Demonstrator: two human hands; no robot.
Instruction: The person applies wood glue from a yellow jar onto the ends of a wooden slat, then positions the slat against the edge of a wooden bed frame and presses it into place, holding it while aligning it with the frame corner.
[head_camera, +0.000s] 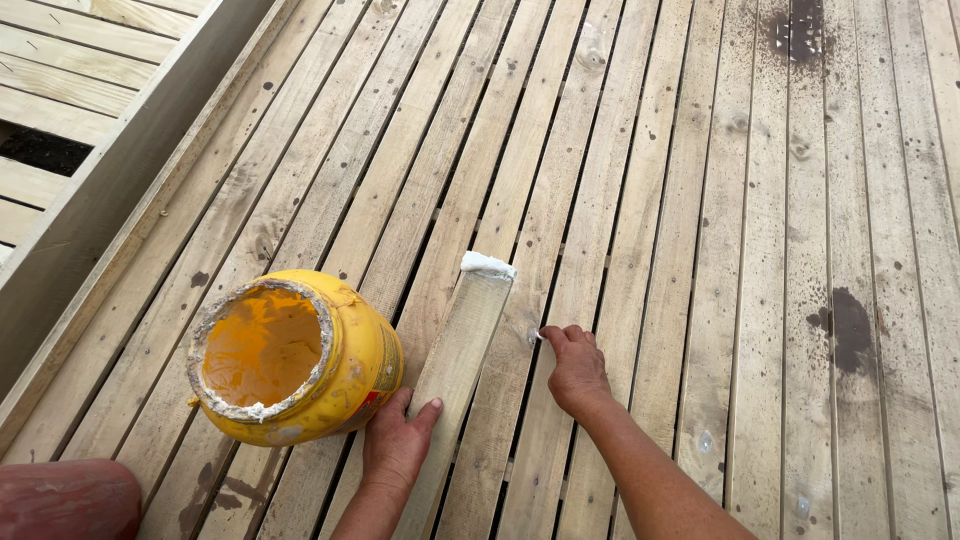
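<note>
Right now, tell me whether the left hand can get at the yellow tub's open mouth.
Probably yes: the left hand rests just beside the yellow tub, whose mouth is uncovered, with nothing between them.

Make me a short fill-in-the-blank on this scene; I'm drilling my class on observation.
1. The open tub lying on its side is ____ in colour.
2. The left hand rests on a flat ____ strip.
3. The blob of putty at the strip's far end is ____.
4. The right hand touches the ____ boards.

Missing: yellow; wooden; white; wooden

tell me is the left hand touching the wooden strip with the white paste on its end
Touching. The head view shows the left hand lying flat on the near end of the wooden strip, fingers spread over its surface, beside the yellow bucket.
</note>
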